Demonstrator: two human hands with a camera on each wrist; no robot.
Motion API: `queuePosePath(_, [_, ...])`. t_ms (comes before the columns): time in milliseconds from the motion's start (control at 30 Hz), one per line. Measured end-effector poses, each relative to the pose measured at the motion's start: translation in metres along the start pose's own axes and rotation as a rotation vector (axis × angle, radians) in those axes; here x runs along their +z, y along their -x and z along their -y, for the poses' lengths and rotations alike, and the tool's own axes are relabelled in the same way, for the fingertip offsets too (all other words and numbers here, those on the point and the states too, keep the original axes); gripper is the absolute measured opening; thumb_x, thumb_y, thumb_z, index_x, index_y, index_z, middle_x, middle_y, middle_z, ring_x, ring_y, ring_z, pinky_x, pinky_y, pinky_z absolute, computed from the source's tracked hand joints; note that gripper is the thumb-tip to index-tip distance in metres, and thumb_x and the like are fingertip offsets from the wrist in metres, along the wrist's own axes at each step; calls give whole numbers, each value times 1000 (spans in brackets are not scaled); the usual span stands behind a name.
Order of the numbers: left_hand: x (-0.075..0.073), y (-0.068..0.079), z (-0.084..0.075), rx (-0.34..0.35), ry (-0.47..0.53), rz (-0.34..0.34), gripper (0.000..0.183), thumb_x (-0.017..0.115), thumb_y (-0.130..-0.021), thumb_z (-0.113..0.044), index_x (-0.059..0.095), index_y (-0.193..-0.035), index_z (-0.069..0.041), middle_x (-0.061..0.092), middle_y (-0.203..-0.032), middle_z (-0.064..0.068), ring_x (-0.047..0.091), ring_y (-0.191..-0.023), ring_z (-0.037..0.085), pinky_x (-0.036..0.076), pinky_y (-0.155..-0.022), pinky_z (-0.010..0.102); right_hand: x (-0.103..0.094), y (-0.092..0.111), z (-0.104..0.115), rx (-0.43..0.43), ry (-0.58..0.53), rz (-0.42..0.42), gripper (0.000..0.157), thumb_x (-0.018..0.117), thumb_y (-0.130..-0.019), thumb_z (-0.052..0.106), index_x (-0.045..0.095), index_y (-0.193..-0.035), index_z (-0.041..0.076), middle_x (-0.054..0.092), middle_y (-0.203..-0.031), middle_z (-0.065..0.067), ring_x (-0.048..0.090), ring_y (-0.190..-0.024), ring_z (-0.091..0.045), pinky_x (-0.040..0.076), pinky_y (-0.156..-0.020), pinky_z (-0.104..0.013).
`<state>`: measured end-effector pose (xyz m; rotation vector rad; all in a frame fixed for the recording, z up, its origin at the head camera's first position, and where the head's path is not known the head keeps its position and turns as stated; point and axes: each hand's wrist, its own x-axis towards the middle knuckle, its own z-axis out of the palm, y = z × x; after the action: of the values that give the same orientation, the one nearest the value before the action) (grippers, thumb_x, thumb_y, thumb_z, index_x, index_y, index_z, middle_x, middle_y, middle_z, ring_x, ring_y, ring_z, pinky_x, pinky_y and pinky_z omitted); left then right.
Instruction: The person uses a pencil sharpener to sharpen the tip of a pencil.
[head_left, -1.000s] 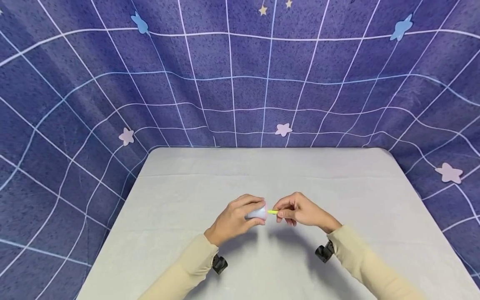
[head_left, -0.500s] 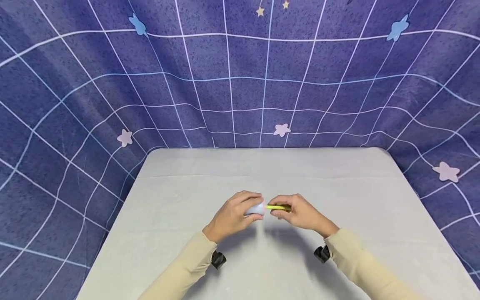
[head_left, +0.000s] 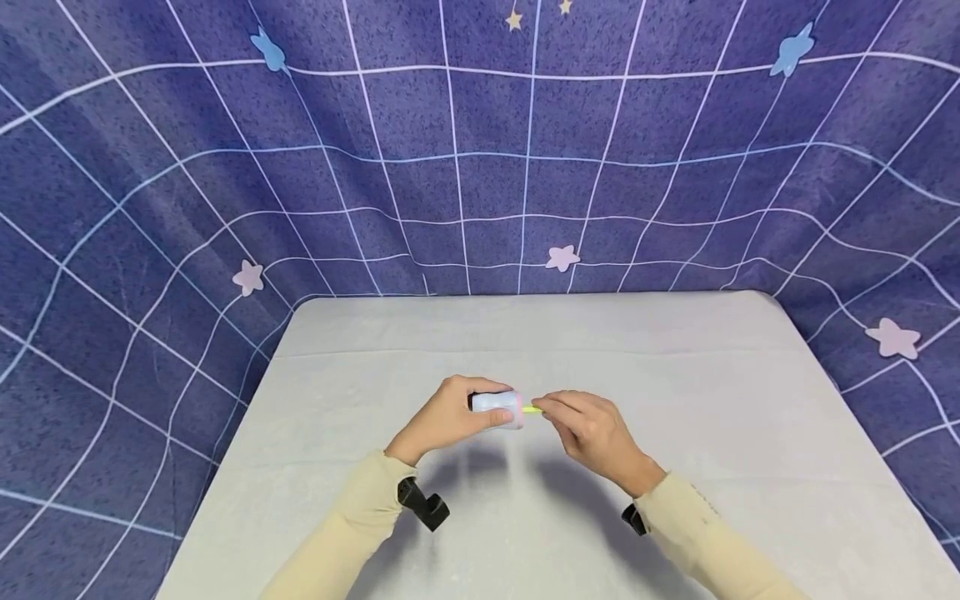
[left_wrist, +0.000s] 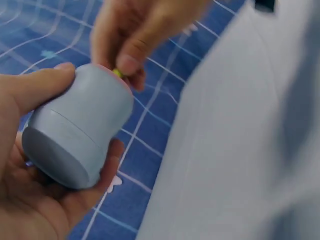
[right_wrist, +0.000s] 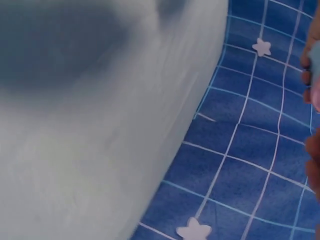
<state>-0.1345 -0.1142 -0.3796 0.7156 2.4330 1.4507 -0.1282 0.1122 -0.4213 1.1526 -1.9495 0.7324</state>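
— Both hands have drifted a little toward the left and up the counter since half a second ago, and the pale blue-grey cylindrical plastic container (head_left: 498,408) now lies more on its side, its flat base turned toward the left wrist camera.

— Where does it sit now?

— Above the middle of the light grey cloth-covered counter (head_left: 675,375), lifted clear of it, in front of the purple star-patterned grid backdrop (head_left: 480,150). The left hand (head_left: 442,421) has its grip wrapped round the container, thumb on top and fingers curled beneath.

— And the other hand?

— The right hand (head_left: 592,429) pinches a thin yellow-green stick (head_left: 532,409) between thumb and forefinger, its grip closed on it right at the container's pinkish rim. Less of the stick shows than before; most is hidden by the fingertips.

— How to do this well?

— I would judge: hold the container steady and level with the left hand, keep the stick in line with the mouth, and work it gently, not at a slant. Whether its tip is inside, I cannot tell.
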Motion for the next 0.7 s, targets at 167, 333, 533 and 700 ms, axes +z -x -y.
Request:
queuePosePath(167, [-4,0,6,-124,165,44,34,67,-80,-24,65,-108,-4,66,-100,9,59,-80,13,49,-68,25,0,-4,3,-95,38,-32,20,49,-91,9,67,-94,1,64,-85,-3,62,-72,-14,51,-65,-24])
queuePosePath(333, [-6,1,13,-203,320,93,33,66,-81,-21,65,-106,0,66,-91,7,59,-77,12,46,-65,24,0,-7,6,-144,43,-33,19,49,-88,6,67,-93,1,63,-84,-3,61,-70,-14,50,-65,-23])
queuePosePath(533, [-6,1,15,-235,579,183,34,55,-88,-15,58,-106,14,65,-82,5,61,-71,16,49,-62,27,-4,-12,6,-192,88,-26,21,46,-90,5,67,-96,2,65,-87,-3,62,-73,-13,51,-66,-23])
queuePosePath(700, [-3,1,12,-249,623,193,34,53,-90,-17,59,-104,13,66,-81,7,62,-70,18,50,-65,29,-6,-14,6,-234,159,-27,24,44,-92,3,67,-96,3,67,-89,-4,63,-76,-14,51,-68,-24])
